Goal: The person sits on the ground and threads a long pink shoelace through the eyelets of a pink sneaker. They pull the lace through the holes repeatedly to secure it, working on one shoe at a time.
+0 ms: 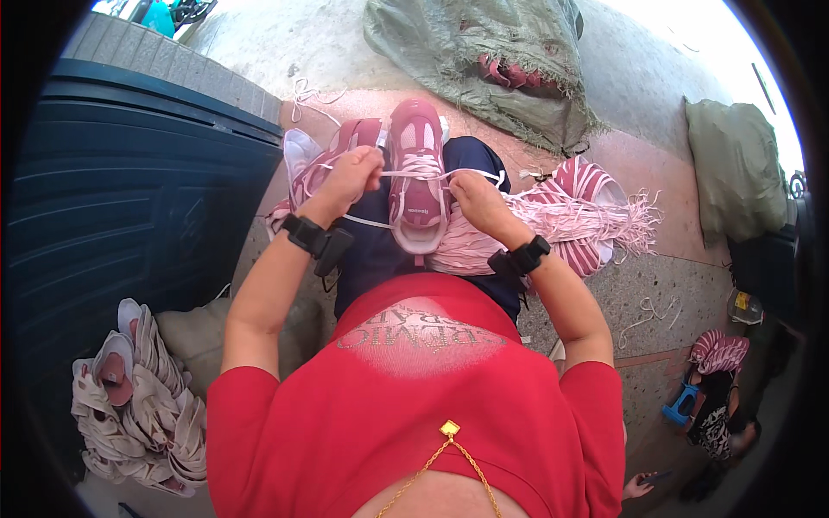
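A pink sneaker [417, 207] rests upright between my knees, toe pointing away from me. White shoelace [421, 166] runs through its eyelets, and its ends stretch out to both sides. Left of the shoe, my left hand [352, 180] is closed, fingers pinching one lace end. My right hand [480, 204] is closed on the other lace end, just right of the shoe. Beside my left hand lie more pink shoe pieces [313, 169]. A bundle of pale pink laces [553, 220] with loose ends lies beyond my right hand, against pink-and-white striped shoe uppers [591, 183].
A dark blue panelled door [138, 173] stands at left. Cream shoe uppers [138, 414] are piled at lower left, near a tan sack [250, 341]. Green woven sacks [484, 52] lie ahead and at right. At lower right are a blue stool [684, 404] and another person's hand [637, 489].
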Demonstrator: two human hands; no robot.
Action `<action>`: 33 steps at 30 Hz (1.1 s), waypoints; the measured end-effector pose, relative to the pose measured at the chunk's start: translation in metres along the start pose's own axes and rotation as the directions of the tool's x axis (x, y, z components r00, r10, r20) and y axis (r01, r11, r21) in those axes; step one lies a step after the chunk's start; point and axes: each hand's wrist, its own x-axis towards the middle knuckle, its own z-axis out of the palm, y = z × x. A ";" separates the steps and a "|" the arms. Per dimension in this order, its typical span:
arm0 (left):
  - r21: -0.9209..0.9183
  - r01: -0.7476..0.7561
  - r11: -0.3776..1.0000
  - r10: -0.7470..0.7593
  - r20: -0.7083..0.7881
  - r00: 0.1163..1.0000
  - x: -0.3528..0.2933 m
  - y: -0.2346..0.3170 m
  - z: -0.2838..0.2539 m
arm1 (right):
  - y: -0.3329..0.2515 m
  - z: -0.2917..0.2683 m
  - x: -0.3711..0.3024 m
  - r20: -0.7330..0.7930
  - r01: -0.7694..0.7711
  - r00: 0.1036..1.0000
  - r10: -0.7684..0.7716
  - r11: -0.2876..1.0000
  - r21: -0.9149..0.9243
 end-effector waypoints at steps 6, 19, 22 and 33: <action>0.850 -0.526 -0.013 0.623 0.419 0.661 -0.002 0.004 0.041 | 0.007 0.018 0.007 -0.211 0.101 0.969 -0.130 0.985 -0.141; 0.129 0.032 0.991 -0.016 -0.122 0.992 -0.023 -0.029 0.035 | -0.001 0.019 0.012 -0.184 0.063 0.972 -0.143 0.921 -0.384; 0.278 -0.004 0.961 0.061 -0.196 0.979 -0.016 -0.040 0.030 | -0.009 0.015 0.015 -0.152 0.129 0.960 -0.235 0.853 -0.506; 0.949 -0.241 0.204 0.574 0.083 0.814 0.001 -0.032 0.033 | -0.014 0.013 0.016 -0.255 -0.027 0.961 -0.104 0.886 -0.463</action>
